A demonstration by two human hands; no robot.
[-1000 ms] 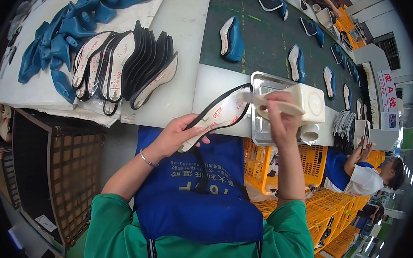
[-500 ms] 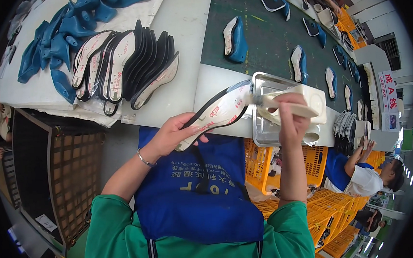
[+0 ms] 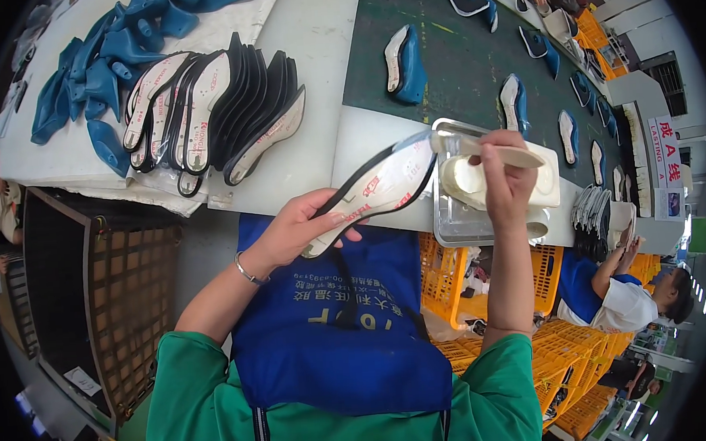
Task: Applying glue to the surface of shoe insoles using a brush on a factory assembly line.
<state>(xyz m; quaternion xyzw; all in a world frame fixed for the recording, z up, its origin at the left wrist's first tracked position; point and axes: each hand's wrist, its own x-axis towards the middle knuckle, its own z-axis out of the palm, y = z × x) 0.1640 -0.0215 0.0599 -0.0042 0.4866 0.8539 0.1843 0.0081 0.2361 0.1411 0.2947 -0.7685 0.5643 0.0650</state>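
Observation:
In my left hand is a shoe insole, white with red print on the upper face and black along its edge. My fingers and thumb pinch it at its near end, and its other end points up and right. My right hand grips a brush by its pale, flat handle. The bristles touch the far tip of the insole. Below the right hand, a cream-coloured glue container stands in a metal tray on the table.
Left on the white table, a stack of insoles lies beside a heap of blue shoe lasts. A green conveyor belt carries lasts with insoles. Orange crates stand under the table. A co-worker works at the right.
My right hand has moved the brush up and slightly right, to the insole's far tip. The lasts on the belt have shifted slightly. My left hand stays nearly still.

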